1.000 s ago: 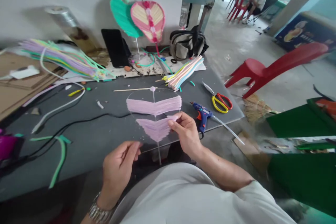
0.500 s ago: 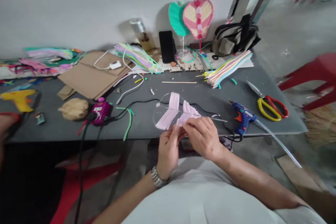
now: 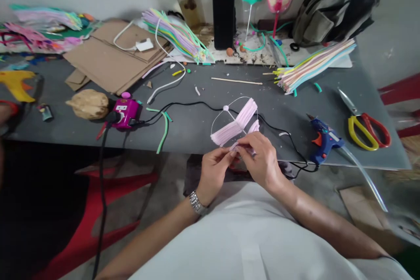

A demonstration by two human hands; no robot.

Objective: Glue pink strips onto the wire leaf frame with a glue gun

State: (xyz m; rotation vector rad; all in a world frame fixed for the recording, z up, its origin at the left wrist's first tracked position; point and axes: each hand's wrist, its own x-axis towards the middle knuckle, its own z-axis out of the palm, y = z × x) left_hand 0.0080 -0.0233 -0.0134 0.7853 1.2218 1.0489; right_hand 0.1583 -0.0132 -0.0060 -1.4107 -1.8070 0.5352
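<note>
A half-covered fan (image 3: 232, 131) of pale pink pipe cleaners on a thin wire frame is in front of me at the table's near edge. Its pink rows form a V, and the round wire outline shows bare at the far side. My left hand (image 3: 213, 169) is closed, thumb and forefinger pinching the fan's near edge. Right beside it, my right hand (image 3: 262, 159) also has its fingers closed on the fan's pipe cleaners. The fingers hide the exact spot they grip. A black cord (image 3: 203, 103) runs behind the fan.
To the right lie a blue glue gun (image 3: 324, 140) and scissors (image 3: 367, 129). Pipe-cleaner bundles (image 3: 315, 65), cardboard (image 3: 108, 59), a phone (image 3: 224, 19) and a bag (image 3: 324, 19) stand further back. A purple power socket (image 3: 126, 113) sits left; another person's hand (image 3: 4, 111) shows at the far left.
My view has tilted down and shifted. The fan has turned in my hands, its V now pointing more toward me. Both hands have stayed closed on it, fingertips drawn closer together.
</note>
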